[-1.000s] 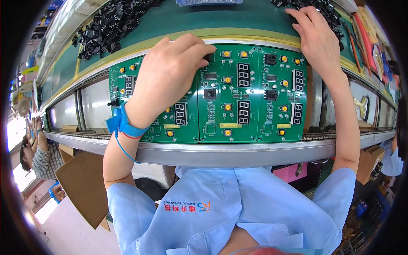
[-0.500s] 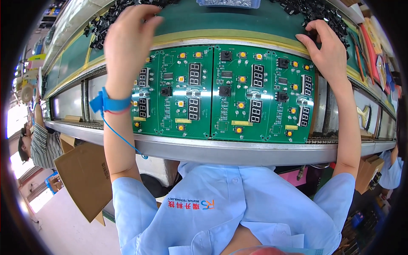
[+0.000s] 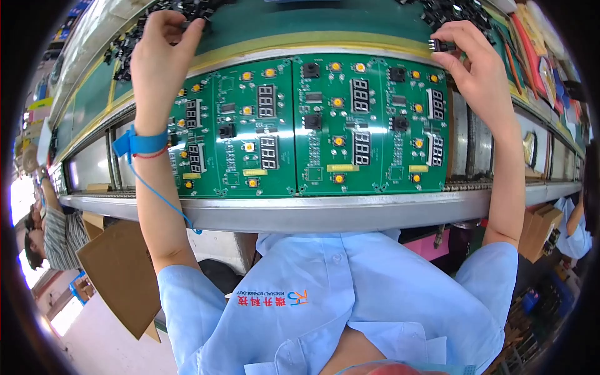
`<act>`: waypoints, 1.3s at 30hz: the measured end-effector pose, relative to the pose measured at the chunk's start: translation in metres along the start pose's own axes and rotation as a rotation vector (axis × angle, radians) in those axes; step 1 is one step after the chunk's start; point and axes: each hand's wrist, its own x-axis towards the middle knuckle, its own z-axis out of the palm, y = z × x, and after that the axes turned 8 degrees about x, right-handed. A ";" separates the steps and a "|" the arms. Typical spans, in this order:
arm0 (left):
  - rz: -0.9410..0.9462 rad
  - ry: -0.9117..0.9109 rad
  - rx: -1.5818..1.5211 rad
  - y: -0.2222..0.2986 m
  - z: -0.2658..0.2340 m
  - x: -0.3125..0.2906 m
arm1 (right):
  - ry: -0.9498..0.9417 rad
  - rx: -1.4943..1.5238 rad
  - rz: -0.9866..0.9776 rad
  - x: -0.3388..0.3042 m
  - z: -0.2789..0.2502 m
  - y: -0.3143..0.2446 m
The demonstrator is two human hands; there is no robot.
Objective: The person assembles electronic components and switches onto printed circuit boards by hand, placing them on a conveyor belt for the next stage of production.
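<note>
Right hand [image 3: 473, 59] pinches a black component [image 3: 441, 45] near the green circuit boards [image 3: 381, 137].
Left hand [image 3: 161, 56] half-curls at a black parts pile [image 3: 122, 53]; whether it grips anything, I cannot tell. Metal rails [image 3: 294, 209] flank the boards; the blue tray's [image 3: 300, 0] contents are out of sight.

Left hand [image 3: 164, 53] past the far-left corner of the green circuit panel [image 3: 284, 112], fingers curled, thumb opposite index, grip unclear. Left forearm [image 3: 161, 194] runs along the panel's left end. Right hand [image 3: 478, 59] just off its far-right corner, thumb and index pinching. Right forearm [image 3: 507, 175] sits right of it.
</note>
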 end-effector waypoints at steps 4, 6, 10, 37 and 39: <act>0.009 -0.080 -0.194 -0.004 -0.009 -0.007 | -0.113 0.291 0.136 -0.028 -0.001 -0.064; 0.033 -0.129 -0.214 0.004 -0.013 -0.010 | -0.144 0.297 0.041 -0.049 0.010 -0.078; 0.068 -0.192 -0.398 0.018 -0.015 -0.014 | -0.232 0.169 -0.034 -0.076 0.018 -0.094; 0.045 -0.506 -0.620 0.088 -0.054 -0.125 | 0.183 -0.331 0.029 0.020 0.018 -0.002; 0.036 -0.485 -0.601 0.087 -0.054 -0.132 | 0.179 -0.350 0.021 0.023 0.021 0.007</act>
